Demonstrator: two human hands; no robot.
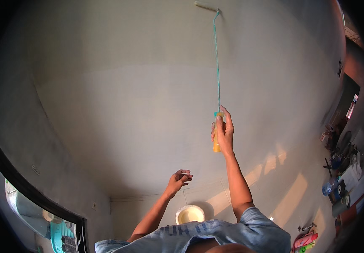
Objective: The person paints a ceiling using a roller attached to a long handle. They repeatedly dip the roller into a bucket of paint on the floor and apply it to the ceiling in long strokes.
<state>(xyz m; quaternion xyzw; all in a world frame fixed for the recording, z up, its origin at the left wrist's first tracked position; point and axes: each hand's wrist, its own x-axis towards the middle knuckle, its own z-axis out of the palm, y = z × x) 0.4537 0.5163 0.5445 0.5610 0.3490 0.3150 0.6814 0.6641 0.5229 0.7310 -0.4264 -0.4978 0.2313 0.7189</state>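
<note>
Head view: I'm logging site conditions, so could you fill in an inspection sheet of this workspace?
Surface: wall, grey, with a darker area toward the top.
Job's things: roller with a long teal rod, its head high up; basin of pale contents, low down.
Clutter: mixed items along the right edge; red thing at lower right.
Hands: right hand around the roller's handle; left hand free of the roller, fingers bent, a hold on anything small unclear.
Cables: nothing seen.
Surroundings: dark frame at lower left, turquoise tub beyond; sunlit patches at lower right.
</note>
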